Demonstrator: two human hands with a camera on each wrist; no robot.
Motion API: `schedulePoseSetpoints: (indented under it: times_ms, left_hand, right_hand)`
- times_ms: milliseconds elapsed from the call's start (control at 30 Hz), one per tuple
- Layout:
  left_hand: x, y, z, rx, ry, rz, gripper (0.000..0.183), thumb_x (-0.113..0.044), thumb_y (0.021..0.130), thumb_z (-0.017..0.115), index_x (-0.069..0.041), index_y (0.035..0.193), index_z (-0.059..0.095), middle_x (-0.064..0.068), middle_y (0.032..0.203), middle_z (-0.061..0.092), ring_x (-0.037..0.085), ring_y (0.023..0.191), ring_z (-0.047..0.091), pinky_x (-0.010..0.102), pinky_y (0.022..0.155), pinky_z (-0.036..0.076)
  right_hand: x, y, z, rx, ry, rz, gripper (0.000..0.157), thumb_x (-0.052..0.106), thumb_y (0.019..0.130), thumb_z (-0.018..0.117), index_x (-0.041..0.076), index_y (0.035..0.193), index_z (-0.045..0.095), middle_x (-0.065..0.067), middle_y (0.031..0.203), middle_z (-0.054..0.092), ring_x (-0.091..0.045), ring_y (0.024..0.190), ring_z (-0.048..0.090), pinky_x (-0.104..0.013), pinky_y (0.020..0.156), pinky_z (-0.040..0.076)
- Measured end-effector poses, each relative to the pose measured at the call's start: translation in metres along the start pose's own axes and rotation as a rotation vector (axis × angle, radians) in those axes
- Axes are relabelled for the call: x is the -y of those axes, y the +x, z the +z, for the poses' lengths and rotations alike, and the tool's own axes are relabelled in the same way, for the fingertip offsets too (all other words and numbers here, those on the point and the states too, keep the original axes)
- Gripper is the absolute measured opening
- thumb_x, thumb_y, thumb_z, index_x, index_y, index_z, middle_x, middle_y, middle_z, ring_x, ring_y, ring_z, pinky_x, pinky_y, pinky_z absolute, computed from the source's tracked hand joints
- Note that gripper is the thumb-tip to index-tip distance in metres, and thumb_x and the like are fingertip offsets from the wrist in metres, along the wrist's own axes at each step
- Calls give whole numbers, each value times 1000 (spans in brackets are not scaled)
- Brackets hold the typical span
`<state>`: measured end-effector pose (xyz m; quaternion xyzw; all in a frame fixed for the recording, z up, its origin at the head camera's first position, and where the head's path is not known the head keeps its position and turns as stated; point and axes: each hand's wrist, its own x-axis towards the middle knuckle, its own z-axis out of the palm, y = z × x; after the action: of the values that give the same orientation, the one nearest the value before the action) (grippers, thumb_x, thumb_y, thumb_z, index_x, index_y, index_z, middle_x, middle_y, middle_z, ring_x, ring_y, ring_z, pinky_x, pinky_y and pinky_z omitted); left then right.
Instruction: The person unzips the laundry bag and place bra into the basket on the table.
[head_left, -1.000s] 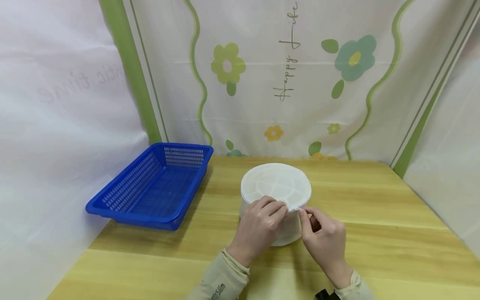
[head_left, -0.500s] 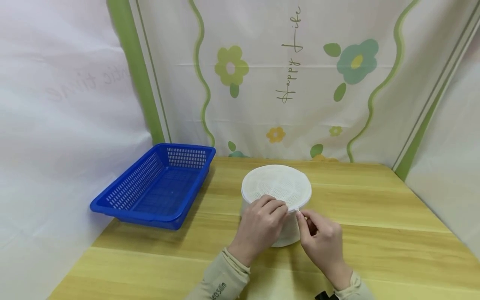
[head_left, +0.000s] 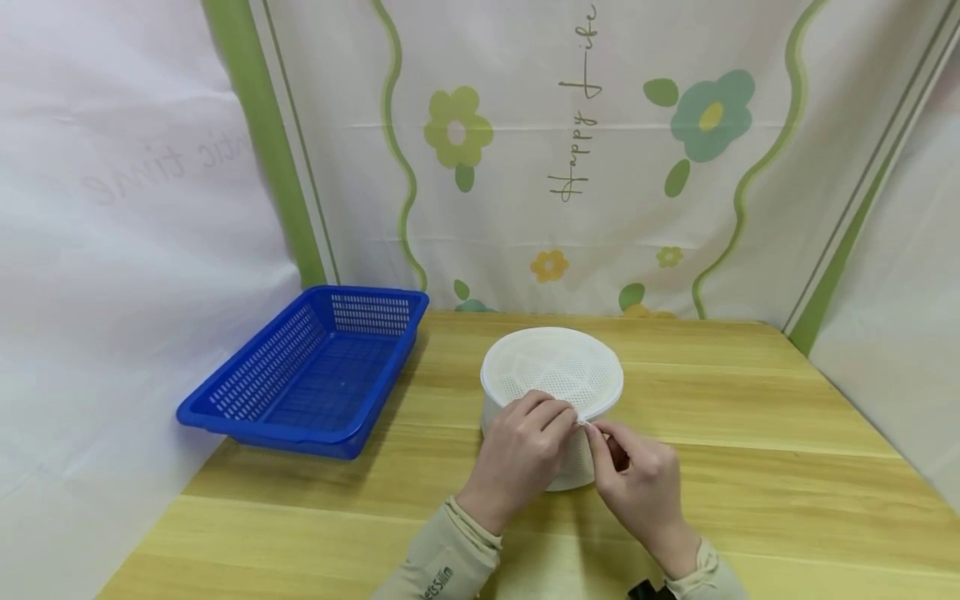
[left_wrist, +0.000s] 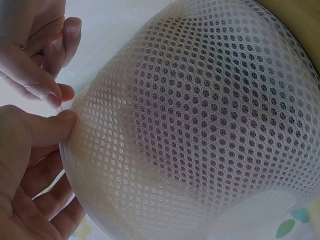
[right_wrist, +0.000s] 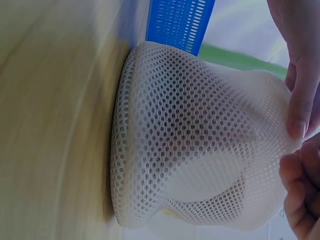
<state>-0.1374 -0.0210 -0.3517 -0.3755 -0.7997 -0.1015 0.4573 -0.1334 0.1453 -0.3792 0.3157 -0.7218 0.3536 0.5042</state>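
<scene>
A white mesh laundry bag (head_left: 551, 367), drum-shaped with a round flat top, stands upright on the wooden table. My left hand (head_left: 517, 454) grips its near rim, thumb on the mesh side just below the edge in the left wrist view. Right beside it, my right hand (head_left: 641, 483) pinches a small white zipper pull (head_left: 582, 422) at the rim between thumb and forefinger. The fingertips of both hands nearly meet there. Through the mesh side (left_wrist: 200, 110) in the left wrist view, a darker area shows inside, its contents indistinct.
A blue plastic basket (head_left: 300, 439) with slotted walls sits at the left on the table (head_left: 750, 500). Fabric curtains (head_left: 510, 167) printed with flowers hang behind and along both sides. A small black device (head_left: 651, 590) is at the right wrist.
My right hand has moved left along the near rim with the zipper pull, closer to my left hand. The left hand keeps its grip in the same place.
</scene>
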Motion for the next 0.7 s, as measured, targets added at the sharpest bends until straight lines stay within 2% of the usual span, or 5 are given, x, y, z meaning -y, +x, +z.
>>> schedulePoseSetpoints:
  times_ms: [400, 700]
  left_hand:
    - [1, 0, -1, -4, 29, 21, 4, -13, 85, 77, -11, 87, 74, -6, 91, 70, 10, 86, 62, 19, 77, 52]
    - [0, 0, -2, -2, 24, 16, 5, -9, 85, 76, -10, 89, 75, -4, 92, 71, 11, 86, 63, 19, 77, 53]
  right_hand:
    - [-1, 1, -2, -17, -14, 34, 17, 13, 87, 63, 3, 74, 70, 13, 53, 44, 4, 45, 35, -12, 38, 29]
    - [-3, 2, -3, -44, -33, 45, 15, 10, 84, 64, 1, 74, 70, 11, 53, 45, 2, 44, 36, -12, 37, 30]
